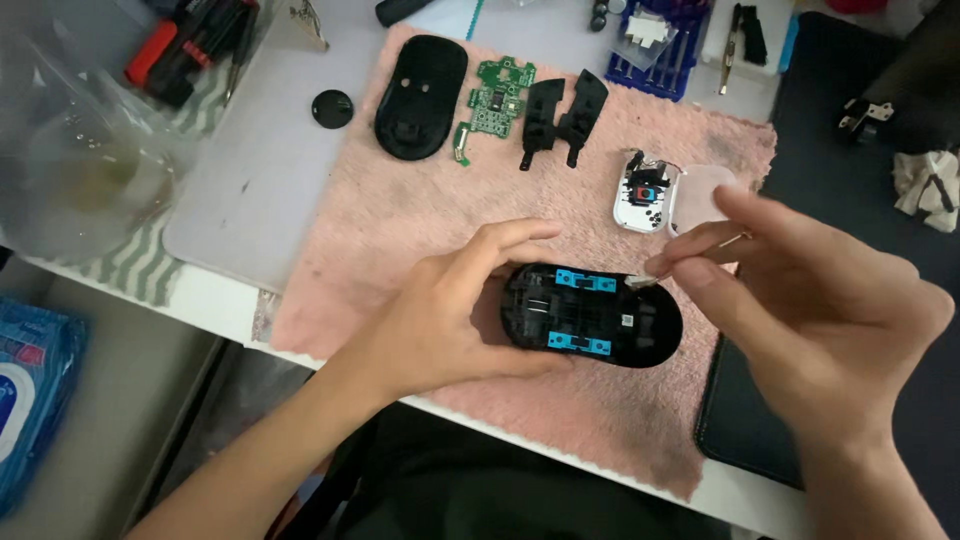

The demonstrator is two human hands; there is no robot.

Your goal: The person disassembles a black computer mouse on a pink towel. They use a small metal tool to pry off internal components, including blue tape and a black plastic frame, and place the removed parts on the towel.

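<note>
Between curled left hand (440, 320) fingers sits the black mouse shell (592, 315); right hand (810, 300) pinches a swab (640, 282).

Soft blue packet (30, 400) with a white oval patch, flat at the lower left edge, below the worktop (250, 180) and partly cut off. Small white label (627, 320) on the underside of the black mouse shell (590, 315), near its right end. Clear plastic bag (70, 150) at upper left, crumpled, contents possibly yellowish. Blue tool case (660, 50) at top, half out of view.
</note>
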